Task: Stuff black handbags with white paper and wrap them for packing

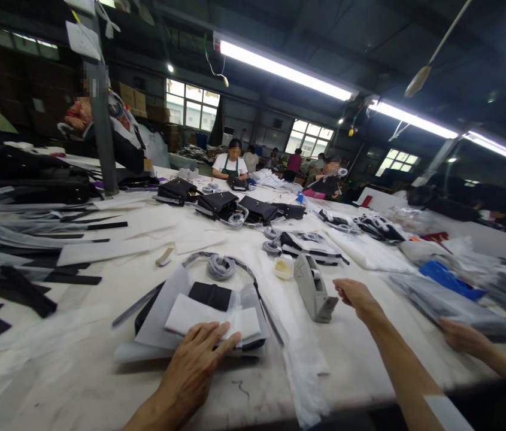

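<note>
My left hand (199, 356) lies with fingers stretched out on a folded sheet of white paper (185, 314). That sheet covers part of a black bag (210, 294), which rests on more pale wrapping paper (158, 323). A wrapped coiled strap (220, 267) sits just behind the bag. To the right stands a grey tape dispenser (313, 293). Beside its front end, my right hand (355, 297) is raised with the fingers pinched together; whatever they hold is too small to make out.
Black bags (219, 205) and thin white sheets (338, 248) lie farther back on the white table (270, 392). Black strips (28, 290) spread over the left side. A small yellowish dish (283, 268) stands by the dispenser. At right, a co-worker's hands (468, 338) touch a plastic-wrapped item (450, 302).
</note>
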{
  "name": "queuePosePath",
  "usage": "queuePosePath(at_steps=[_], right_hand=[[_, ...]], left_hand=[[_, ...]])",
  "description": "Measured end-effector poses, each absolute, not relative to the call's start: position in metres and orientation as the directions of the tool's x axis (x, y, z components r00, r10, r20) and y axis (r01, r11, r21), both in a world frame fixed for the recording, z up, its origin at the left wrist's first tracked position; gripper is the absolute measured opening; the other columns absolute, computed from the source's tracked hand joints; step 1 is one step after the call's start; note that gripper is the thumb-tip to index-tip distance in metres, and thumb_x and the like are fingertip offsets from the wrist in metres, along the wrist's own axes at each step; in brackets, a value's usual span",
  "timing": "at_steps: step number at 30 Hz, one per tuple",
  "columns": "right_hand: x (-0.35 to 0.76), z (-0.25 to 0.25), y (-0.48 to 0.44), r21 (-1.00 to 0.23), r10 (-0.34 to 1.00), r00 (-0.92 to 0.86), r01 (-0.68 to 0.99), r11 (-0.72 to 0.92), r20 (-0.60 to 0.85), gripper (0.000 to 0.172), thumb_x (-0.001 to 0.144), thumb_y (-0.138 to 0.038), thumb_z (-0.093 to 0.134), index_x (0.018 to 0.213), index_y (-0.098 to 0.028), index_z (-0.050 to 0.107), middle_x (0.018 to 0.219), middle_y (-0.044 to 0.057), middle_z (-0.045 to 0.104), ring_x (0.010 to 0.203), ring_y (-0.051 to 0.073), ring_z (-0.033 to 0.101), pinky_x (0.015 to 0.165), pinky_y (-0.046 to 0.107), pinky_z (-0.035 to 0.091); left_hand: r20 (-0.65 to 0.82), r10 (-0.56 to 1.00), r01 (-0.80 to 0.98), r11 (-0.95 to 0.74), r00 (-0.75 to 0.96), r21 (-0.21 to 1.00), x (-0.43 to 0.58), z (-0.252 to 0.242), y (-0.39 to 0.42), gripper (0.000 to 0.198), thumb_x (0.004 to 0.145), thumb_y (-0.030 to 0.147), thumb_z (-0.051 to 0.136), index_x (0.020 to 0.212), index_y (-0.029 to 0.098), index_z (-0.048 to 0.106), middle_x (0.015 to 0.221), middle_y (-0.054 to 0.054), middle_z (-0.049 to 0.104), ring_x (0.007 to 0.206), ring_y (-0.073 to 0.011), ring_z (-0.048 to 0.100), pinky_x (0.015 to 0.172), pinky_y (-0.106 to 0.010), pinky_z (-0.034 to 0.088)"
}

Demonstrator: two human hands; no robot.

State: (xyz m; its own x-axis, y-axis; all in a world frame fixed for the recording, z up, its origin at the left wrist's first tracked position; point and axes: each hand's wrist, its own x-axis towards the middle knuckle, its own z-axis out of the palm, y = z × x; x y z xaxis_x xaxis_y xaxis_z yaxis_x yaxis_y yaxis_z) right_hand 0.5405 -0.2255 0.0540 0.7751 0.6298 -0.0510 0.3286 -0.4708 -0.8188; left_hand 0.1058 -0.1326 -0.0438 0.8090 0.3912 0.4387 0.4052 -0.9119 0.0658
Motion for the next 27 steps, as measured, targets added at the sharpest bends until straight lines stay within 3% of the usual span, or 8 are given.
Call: queuePosePath(at_steps=[5,10,13,15,19,22,27], right_hand=[[0.525,0.029,-0.263,-0.839,0.596,0.795,0.248,-0.485,-0.109,0.025,0.066,-0.047,0.057,0.056,-0.024,0.051,0.055,0.0,0.055,0.05,0.014,0.05,0.053,0.028,0.045],[0.514,-0.014,-0.279,-0.771,0.612,0.774,0.288,-0.568,-0.162,0.03,0.06,-0.042,0.058,0.041,-0.025,0.043,0.04,-0.001,0.041,0.041,0.013,0.035,0.045,0.029,0.028],[0.506,0.002,-0.271,-0.757,0.686,0.711,0.362,-0.543,-0.152,0.028,0.059,-0.044,0.061,0.044,-0.023,0.051,0.047,0.001,0.049,0.048,0.015,0.041,0.049,0.029,0.03],[0.489,0.032,-0.256,-0.76,0.794,0.588,0.442,-0.476,-0.155,0.029,0.061,-0.049,0.063,0.054,-0.021,0.059,0.055,0.001,0.055,0.055,0.016,0.046,0.052,0.029,0.034],[0.419,0.094,-0.203,-0.76,0.961,0.077,0.596,-0.258,-0.265,0.024,0.068,-0.043,0.068,0.069,-0.019,0.067,0.064,-0.001,0.06,0.062,0.015,0.05,0.06,0.026,0.04],[0.36,0.113,-0.155,-0.699,0.879,-0.278,0.71,-0.082,-0.386,0.016,0.07,-0.035,0.069,0.072,-0.019,0.07,0.063,-0.005,0.06,0.06,0.012,0.049,0.056,0.024,0.036],[0.304,0.098,-0.09,-0.409,0.766,-0.383,0.896,0.172,-0.516,0.007,0.059,-0.024,0.078,0.064,-0.024,0.073,0.055,-0.008,0.061,0.055,0.012,0.053,0.052,0.023,0.035]], left_hand=[[0.426,0.394,0.4,-0.913,0.814,0.081,0.105,-0.042,-0.133,0.085,0.071,-0.009,0.045,0.143,0.037,0.045,0.138,0.0,0.057,0.121,-0.0227,0.05,0.103,-0.039,0.033],[0.406,0.42,0.415,-0.904,0.812,0.105,0.105,-0.038,-0.136,0.083,0.072,-0.008,0.047,0.142,0.037,0.046,0.138,0.0,0.057,0.121,-0.0223,0.05,0.104,-0.038,0.032],[0.394,0.429,0.412,-0.902,0.813,0.131,0.105,-0.038,-0.138,0.081,0.074,-0.005,0.05,0.143,0.037,0.044,0.14,0.001,0.054,0.122,-0.0226,0.048,0.106,-0.038,0.03],[0.393,0.43,0.406,-0.902,0.813,0.147,0.105,-0.038,-0.139,0.079,0.076,-0.002,0.052,0.144,0.038,0.043,0.141,0.001,0.053,0.123,-0.0226,0.047,0.106,-0.038,0.03],[0.374,0.446,0.414,-0.895,0.813,0.167,0.104,-0.038,-0.14,0.075,0.078,0.004,0.057,0.143,0.037,0.043,0.142,0.0,0.052,0.124,-0.0235,0.047,0.107,-0.039,0.029],[0.361,0.451,0.415,-0.893,0.816,0.177,0.104,-0.04,-0.14,0.075,0.079,0.006,0.057,0.145,0.038,0.041,0.144,0.0,0.05,0.124,-0.0245,0.046,0.107,-0.041,0.03],[0.363,0.455,0.418,-0.891,0.813,0.179,0.105,-0.042,-0.141,0.075,0.082,0.006,0.056,0.146,0.04,0.037,0.145,0.001,0.049,0.125,-0.0248,0.045,0.107,-0.042,0.03]])
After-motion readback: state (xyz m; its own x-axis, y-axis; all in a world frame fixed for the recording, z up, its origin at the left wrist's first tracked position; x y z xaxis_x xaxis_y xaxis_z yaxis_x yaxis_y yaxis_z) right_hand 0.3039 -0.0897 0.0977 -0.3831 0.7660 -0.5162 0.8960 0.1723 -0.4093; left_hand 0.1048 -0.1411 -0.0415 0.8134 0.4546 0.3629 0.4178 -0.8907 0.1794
